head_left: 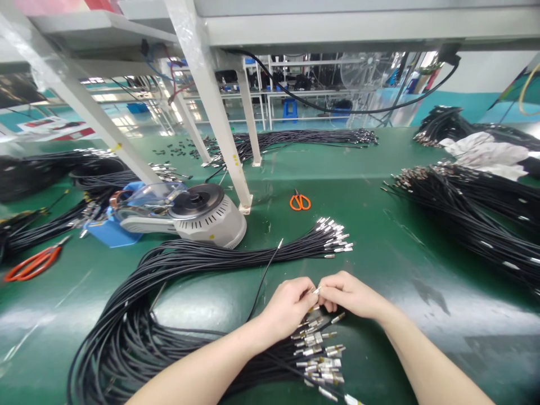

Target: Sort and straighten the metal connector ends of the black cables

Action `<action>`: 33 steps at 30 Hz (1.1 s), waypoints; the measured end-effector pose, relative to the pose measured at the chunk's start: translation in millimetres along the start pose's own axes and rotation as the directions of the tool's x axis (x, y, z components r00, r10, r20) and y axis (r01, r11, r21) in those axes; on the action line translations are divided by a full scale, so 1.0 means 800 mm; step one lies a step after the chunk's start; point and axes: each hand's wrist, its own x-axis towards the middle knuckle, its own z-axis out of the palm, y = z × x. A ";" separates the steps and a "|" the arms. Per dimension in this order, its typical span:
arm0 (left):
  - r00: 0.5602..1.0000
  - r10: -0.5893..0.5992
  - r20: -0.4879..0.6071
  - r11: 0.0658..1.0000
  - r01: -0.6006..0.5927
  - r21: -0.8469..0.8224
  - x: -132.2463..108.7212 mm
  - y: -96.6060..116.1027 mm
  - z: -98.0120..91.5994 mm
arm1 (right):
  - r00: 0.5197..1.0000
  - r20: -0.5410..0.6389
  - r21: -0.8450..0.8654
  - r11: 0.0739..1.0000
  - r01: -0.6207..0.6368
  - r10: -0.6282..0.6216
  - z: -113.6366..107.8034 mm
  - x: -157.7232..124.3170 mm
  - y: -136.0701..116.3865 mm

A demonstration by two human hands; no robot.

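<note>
Green matting [379,185] covers the bench you work at, and closest to you lies a fan of black cables whose metal-tipped ends [320,354] spread just under your wrists. Your left hand [289,306] and right hand [348,292] meet above that fan, fingertips pinched together on one silver connector [316,291]; both sets of fingers are closed around it, the rest of each hand curled. Its single cable [264,278] rises away from your left hand toward the back. Judging by the looks of it, the cable is light and limp, so it will sag and trail, while the tip is small, hard and likely slick; take it by the metal barrel, not the cord. Beyond your hands a long looped cable bundle [189,259] sweeps left, its other ends [335,233] bunched to the right. Further back sit a grey tape dispenser [198,216], orange scissors [300,201], and more orange scissors [31,264] at far left. Further bundles [472,208] lie well apart at right.
</note>
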 end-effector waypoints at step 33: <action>0.901 -0.215 0.376 0.907 0.327 -0.266 -0.003 -0.018 -0.054 | 1.000 0.016 -0.122 0.992 0.022 -0.020 0.009 0.004 -0.002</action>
